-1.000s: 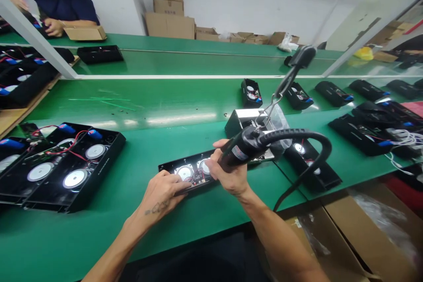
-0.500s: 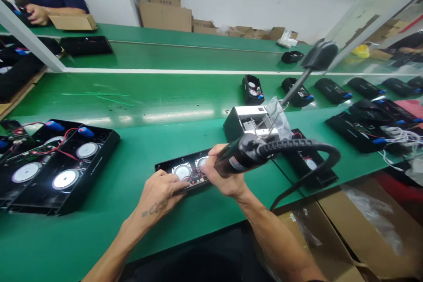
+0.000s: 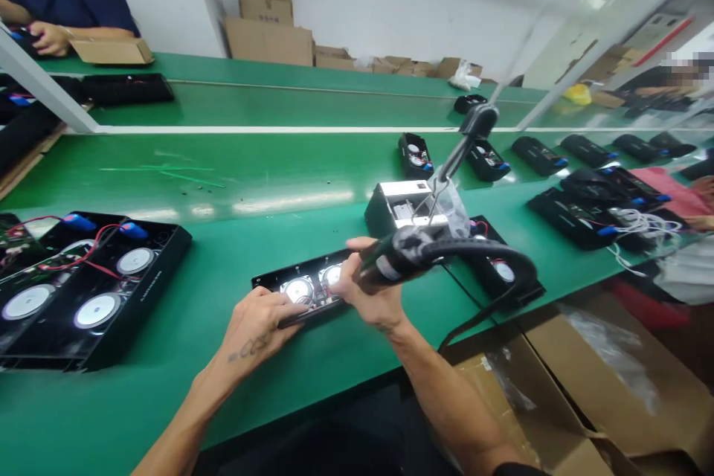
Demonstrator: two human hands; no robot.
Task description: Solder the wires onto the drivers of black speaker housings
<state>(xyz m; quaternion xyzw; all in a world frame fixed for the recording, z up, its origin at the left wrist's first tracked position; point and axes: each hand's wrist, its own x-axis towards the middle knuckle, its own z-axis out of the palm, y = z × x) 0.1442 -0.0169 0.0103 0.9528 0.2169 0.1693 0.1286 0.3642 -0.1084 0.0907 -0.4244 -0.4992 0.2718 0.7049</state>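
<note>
Your left hand (image 3: 261,318) and right hand (image 3: 368,296) are bare, and both forearms are uncovered. A small dark tattoo (image 3: 249,348) marks the back of your left wrist. Dark fabric, seemingly a sleeve edge (image 3: 516,470), shows at your right upper arm.

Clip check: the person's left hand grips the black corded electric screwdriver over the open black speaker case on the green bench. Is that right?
Not quite. The head view shows the right hand gripping the black corded electric screwdriver over the open black speaker case on the green bench; the left hand rests on that case.
</note>
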